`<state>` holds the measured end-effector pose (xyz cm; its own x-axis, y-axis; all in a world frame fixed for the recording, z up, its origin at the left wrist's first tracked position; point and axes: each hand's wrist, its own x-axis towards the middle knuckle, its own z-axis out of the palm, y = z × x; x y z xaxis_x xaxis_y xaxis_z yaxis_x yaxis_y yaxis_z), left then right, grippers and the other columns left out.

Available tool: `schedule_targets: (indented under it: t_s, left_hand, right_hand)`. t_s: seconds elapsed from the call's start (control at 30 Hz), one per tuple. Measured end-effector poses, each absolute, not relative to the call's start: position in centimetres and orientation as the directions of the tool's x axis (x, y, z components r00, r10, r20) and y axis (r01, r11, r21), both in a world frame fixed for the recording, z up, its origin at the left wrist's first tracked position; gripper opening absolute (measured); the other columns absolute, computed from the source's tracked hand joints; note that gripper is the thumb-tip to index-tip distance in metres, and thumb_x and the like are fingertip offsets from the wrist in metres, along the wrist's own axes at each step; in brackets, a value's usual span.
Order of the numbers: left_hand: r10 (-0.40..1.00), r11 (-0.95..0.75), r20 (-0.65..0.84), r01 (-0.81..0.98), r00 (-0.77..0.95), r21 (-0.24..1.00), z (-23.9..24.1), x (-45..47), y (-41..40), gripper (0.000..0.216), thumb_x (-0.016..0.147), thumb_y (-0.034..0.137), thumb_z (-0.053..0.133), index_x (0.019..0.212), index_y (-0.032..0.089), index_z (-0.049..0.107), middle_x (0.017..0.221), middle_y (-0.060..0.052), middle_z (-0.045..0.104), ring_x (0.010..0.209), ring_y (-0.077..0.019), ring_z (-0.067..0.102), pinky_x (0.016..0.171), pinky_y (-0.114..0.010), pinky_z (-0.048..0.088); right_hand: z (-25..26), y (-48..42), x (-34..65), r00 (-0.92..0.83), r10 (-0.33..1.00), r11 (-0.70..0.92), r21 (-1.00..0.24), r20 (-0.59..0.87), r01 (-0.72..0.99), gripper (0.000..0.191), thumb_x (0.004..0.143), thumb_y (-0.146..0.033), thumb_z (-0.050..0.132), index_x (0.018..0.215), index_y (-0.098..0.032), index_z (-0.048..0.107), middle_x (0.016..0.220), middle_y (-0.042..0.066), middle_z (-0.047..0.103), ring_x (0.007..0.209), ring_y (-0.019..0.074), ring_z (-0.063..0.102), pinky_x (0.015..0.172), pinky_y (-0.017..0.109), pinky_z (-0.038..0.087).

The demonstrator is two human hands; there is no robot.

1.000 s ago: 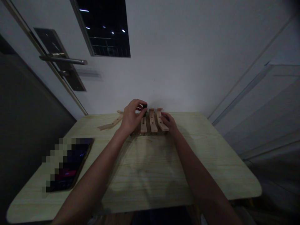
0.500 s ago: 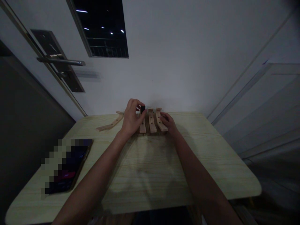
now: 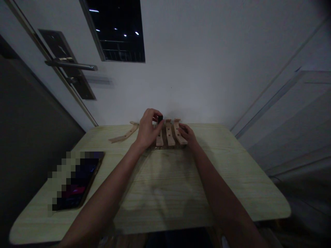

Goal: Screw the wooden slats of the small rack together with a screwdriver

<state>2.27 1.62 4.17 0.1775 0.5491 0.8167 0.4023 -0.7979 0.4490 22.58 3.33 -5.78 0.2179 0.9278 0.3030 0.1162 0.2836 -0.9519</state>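
Observation:
My left hand (image 3: pixel 149 129) pinches a small black cylindrical piece (image 3: pixel 160 118) between thumb and fingers, over the upper end of a bent wooden strip (image 3: pixel 159 139). To its right stand a second bent wooden strip (image 3: pixel 169 134) with dark holes and a third, tilted strip (image 3: pixel 180 135). Under the strips there seems to be a thin see-through base, its front edge faintly visible. My right hand (image 3: pixel 190 135) lies against the right side of the third strip, fingers curled; what they grip, if anything, is hidden. Another bent wooden strip (image 3: pixel 125 135) lies apart, left of my left hand.
The pale wood-grain table (image 3: pixel 165 193) reaches a white door (image 3: pixel 193 69) at its far edge. A dark tablet or phone (image 3: pixel 85 179), partly pixelated, lies on the left side. A metal door handle (image 3: pixel 74 64) juts out above the table's far left corner.
The whole view has shifted slightly, moving the scene a little to the right. Both hands keep their places at the strips; the black piece looks slightly more tilted in my left fingers.

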Motion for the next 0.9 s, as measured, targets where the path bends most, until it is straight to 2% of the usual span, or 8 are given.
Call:
schedule_targets:
  t_s: [0.57,0.9]
  left_hand:
    - [0.618,-0.757,0.769,0.389,0.163,0.525,4.36,2.52,1.06,0.019,0.077,0.013,0.063,0.093,0.019,0.055,0.086,0.0,0.059,0.076,-0.0109,0.058,0.072,-0.026,0.054]
    - [0.641,-0.742,0.75,0.379,0.161,0.553,4.75,2.32,1.06,0.018,0.077,0.011,0.062,0.092,0.019,0.056,0.087,-0.001,0.062,0.074,-0.0103,0.06,0.072,-0.025,0.054]
  right_hand:
    - [-5.78,3.32,22.38,0.224,0.926,0.29,-0.953,0.304,0.094,0.049,0.066,-0.057,0.066,0.1,-0.022,0.063,0.103,0.008,0.069,0.094,0.021,0.064,0.092,0.042,0.05]
    - [-5.7,3.24,22.34,0.222,0.922,0.303,-0.948,0.318,0.096,0.049,0.066,-0.056,0.065,0.1,-0.021,0.063,0.105,0.01,0.068,0.098,0.0221,0.064,0.093,0.042,0.05]
